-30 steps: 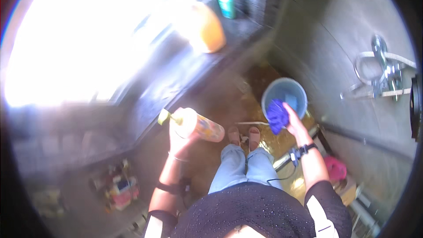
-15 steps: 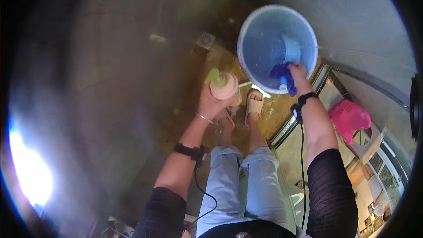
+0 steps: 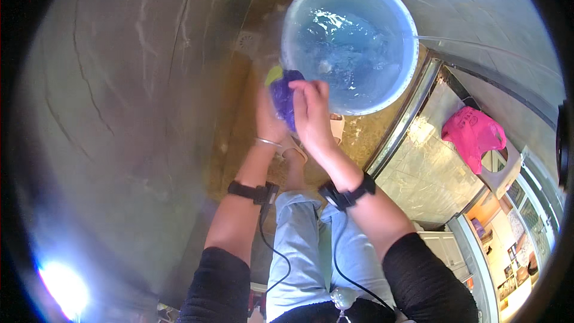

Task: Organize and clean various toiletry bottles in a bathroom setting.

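Observation:
My left hand (image 3: 267,113) is wrapped round a pump bottle, whose yellow-green head (image 3: 274,75) sticks out at the top. The bottle's body is mostly hidden by a wet-looking purple cloth (image 3: 281,98). Fingers of my right hand (image 3: 312,113) are bent onto the cloth, pressing it against the bottle. Both hands are beside the near left side of a big round tub (image 3: 412,42), with a whitish rim. Inside it, bluish water (image 3: 347,48) is rippling and throwing bright glints.
Below my hands are my sandalled feet on a wet brown floor (image 3: 239,161) with a drain (image 3: 246,42). Grey walls (image 3: 137,113) rise at left and right. A metal door track (image 3: 406,119) runs along the right, with a pink plastic bag (image 3: 472,134) on a pale stool (image 3: 503,178) beyond.
My right hand has come out of the tub, moving left with the purple cloth onto the bottle. A light blue object in the water no longer shows. The view has shifted slightly.

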Tool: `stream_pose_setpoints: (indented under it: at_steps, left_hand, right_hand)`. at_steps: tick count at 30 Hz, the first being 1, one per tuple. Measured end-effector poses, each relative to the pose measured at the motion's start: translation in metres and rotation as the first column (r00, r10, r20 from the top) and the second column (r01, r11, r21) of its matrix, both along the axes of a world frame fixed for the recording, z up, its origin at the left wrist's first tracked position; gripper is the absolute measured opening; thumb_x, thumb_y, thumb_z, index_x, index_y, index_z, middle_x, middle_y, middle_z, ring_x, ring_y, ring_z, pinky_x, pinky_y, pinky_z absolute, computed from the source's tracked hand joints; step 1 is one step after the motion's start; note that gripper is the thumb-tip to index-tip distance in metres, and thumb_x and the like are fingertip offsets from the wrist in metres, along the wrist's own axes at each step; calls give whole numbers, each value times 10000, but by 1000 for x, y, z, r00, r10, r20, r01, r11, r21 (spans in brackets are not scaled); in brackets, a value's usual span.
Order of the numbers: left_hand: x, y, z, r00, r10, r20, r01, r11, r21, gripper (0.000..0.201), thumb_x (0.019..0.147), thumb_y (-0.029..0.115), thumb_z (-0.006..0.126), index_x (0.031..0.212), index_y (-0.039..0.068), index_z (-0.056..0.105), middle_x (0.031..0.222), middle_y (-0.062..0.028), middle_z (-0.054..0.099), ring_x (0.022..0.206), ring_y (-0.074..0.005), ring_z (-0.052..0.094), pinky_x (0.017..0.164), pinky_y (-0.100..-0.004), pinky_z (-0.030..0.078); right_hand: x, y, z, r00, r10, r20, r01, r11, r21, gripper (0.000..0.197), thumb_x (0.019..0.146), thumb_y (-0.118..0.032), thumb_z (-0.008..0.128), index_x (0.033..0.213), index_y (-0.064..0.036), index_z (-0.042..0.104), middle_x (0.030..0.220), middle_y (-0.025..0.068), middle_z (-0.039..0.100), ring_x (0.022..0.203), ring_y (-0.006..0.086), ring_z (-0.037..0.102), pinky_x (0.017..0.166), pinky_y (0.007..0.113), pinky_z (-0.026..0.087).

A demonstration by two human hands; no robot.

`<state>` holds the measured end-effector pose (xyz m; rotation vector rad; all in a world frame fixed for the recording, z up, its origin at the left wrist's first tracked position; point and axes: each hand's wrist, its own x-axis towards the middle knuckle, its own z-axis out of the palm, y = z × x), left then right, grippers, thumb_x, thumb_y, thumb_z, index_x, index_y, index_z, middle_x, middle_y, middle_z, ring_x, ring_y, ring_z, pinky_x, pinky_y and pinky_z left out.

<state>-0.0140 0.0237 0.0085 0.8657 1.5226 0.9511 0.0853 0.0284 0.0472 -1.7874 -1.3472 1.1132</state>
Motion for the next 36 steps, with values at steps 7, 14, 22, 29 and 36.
stream_pose_setpoints:
  at_steps: [7, 14, 22, 29, 36]
  left_hand:
    - [-8, 15, 34, 898, -268, -349, 340, 926, 165, 636, 675, 187, 770, 1176, -6, 429, 1066, -142, 574, 954, -234, 583, 834, -363, 478]
    - [13, 5, 16, 966, -220, -133, 229, 972, 57, 865, 550, 191, 860, 1235, -10, 371, 1171, -121, 529, 1039, -196, 538, 897, -317, 437]
    - [-10, 12, 13, 932, -253, -260, 282, 956, 80, 654, 575, 201, 821, 1107, 2, 498, 1023, -125, 579, 896, -222, 584, 784, -327, 472]
    - [7, 4, 16, 946, -307, -108, 318, 941, 112, 787, 557, 209, 821, 1191, -19, 415, 1141, -195, 533, 1031, -301, 560, 887, -364, 451]
    - [-3, 11, 12, 877, -262, -403, 255, 964, -71, 709, 608, 203, 781, 1162, -31, 405, 1098, -219, 521, 1022, -327, 544, 879, -383, 439]
  right_hand:
    - [4, 19, 2, 998, 59, -8, -59, 998, 19, 247, 822, -76, 542, 1047, -2, 611, 924, 179, 491, 930, 312, 476, 830, 390, 378]
    - [27, 64, -18, 989, 73, 126, -59, 992, -110, 232, 869, -87, 467, 1026, -16, 623, 930, 144, 518, 910, 314, 474, 862, 380, 373]
    - [0, 23, -29, 994, -109, 11, 109, 980, -168, 265, 890, -129, 476, 1054, 50, 581, 1015, 202, 499, 929, 321, 503, 865, 425, 389]
    - [154, 48, -132, 982, -113, 150, 180, 797, -576, 212, 818, -193, 577, 916, -27, 666, 843, 89, 665, 759, 198, 624, 668, 337, 475]
    - [77, 28, -58, 547, -567, -616, -14, 729, -684, 267, 920, -222, 529, 1139, -76, 571, 1042, 82, 621, 815, 192, 628, 698, 304, 529]
